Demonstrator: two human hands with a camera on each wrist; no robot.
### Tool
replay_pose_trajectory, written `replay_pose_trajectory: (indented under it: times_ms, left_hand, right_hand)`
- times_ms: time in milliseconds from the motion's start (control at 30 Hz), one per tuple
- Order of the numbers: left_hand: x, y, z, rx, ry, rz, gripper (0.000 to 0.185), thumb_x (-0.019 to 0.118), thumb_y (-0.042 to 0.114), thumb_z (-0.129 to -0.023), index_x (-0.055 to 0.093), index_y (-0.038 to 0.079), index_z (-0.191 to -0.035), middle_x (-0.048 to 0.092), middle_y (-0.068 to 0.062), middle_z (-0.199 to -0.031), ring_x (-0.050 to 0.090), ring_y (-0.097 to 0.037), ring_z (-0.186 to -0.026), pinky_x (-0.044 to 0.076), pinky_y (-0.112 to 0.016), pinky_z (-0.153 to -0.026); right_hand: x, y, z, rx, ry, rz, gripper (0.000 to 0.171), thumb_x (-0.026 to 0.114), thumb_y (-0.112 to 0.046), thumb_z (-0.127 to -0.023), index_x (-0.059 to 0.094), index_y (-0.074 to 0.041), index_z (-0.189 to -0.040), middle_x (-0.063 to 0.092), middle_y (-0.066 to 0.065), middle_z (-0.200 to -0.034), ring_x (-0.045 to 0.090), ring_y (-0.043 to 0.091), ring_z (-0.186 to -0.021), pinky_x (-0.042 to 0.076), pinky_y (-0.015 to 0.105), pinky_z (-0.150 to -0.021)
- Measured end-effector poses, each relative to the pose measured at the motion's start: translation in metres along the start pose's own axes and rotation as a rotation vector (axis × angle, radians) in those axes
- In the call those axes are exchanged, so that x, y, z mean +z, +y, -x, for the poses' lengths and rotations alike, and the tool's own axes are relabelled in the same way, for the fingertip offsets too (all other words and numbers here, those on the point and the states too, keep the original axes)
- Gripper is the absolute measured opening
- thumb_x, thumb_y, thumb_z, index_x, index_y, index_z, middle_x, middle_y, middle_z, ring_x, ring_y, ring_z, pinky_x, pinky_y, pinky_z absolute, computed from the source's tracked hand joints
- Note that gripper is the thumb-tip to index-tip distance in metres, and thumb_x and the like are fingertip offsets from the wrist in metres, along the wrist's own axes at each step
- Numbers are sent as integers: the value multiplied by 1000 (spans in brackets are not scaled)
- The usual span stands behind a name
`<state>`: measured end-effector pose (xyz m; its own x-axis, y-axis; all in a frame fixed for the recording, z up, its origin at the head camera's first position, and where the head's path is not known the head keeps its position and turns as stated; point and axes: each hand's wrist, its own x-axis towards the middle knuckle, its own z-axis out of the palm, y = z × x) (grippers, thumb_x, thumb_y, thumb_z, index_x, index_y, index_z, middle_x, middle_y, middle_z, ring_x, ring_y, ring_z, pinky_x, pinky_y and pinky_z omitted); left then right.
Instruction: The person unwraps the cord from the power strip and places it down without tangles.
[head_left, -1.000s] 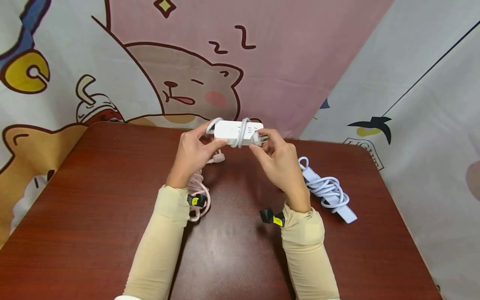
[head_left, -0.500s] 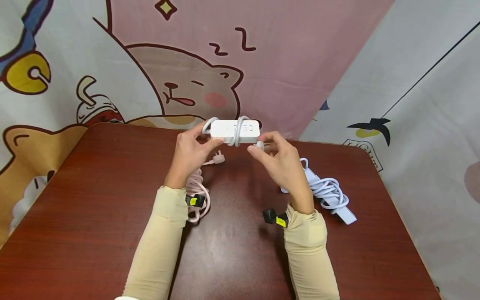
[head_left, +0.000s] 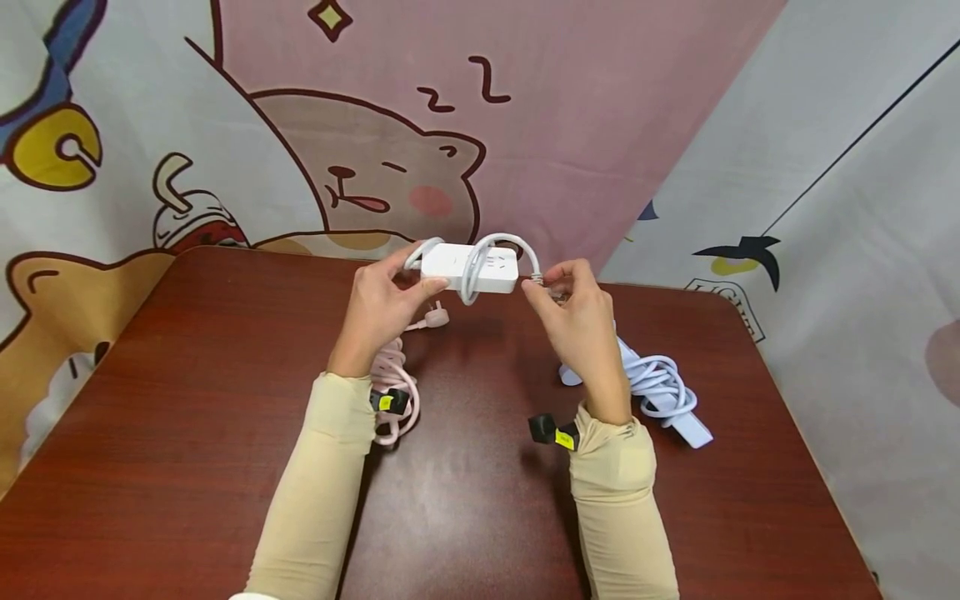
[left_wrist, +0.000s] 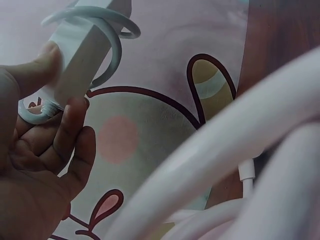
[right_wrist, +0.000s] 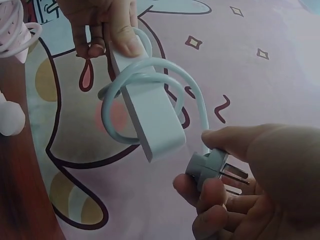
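A white power strip (head_left: pixel 442 262) is held up above the far part of the table, its cord (head_left: pixel 471 283) looped around its middle. My left hand (head_left: pixel 380 308) grips its left end, thumb on the near side, as the left wrist view also shows. At the other end my right hand (head_left: pixel 577 325) pinches the cord's plug (right_wrist: pixel 210 164) between thumb and fingers. In the right wrist view the plug's metal prongs point away from the strip. A curve of cord runs from the wrapped loops over to the plug.
On the brown table (head_left: pixel 225 400), a pink power strip with coiled cord (head_left: pixel 405 408) lies partly under my left forearm, its plug (head_left: pixel 437 315) beyond. Right of my right hand lies a pale blue power strip (head_left: pixel 693 429) wrapped in cord. A patterned curtain (head_left: pixel 570 125) hangs behind.
My right hand has drawn the plug rightward, away from the strip's end, and the cord between has loosened into a wider arc. The left hand and strip shifted slightly left.
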<state>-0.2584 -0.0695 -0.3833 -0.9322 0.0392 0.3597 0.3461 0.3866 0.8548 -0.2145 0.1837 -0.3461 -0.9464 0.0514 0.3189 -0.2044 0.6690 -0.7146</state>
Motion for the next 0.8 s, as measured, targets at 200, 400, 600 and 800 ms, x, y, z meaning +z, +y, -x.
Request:
replay_pose_trajectory:
  times_ms: [200, 400, 600, 800]
  left_hand:
    - [1, -1, 0, 4, -18, 8, 54, 84, 28, -86, 67, 20, -136, 77, -8, -103, 67, -13, -81, 51, -18, -65]
    - [0, -1, 1, -6, -30, 8, 55, 82, 30, -87, 64, 20, -139, 76, -9, -111, 68, -14, -85, 51, -18, -68]
    - [0, 0, 1, -7, -28, 14, 56, 81, 29, -88, 63, 17, -140, 76, -11, -113, 71, -18, -88, 50, -15, -68]
    - [-2, 1, 1, -6, -15, 5, 59, 81, 30, -88, 62, 13, -141, 76, -13, -109, 68, -18, -86, 48, -14, -67]
  right_hand:
    - [-1, 3, -2, 4, 26, 27, 37, 68, -32, -98, 68, -6, -124, 77, 13, -102, 73, 27, -93, 54, 41, -79]
    - [-3, 3, -2, -36, 73, 33, 27, 66, -26, -97, 75, -6, -112, 77, 13, -102, 74, 26, -89, 55, 38, -75]
    - [-7, 4, -2, -70, 63, 44, 21, 67, -23, -96, 76, -8, -106, 75, 8, -92, 62, 18, -71, 46, 26, -65]
    - [-10, 7, -1, -98, 11, 35, 18, 67, -25, -97, 76, -11, -104, 75, 4, -82, 54, 11, -58, 41, 22, -56]
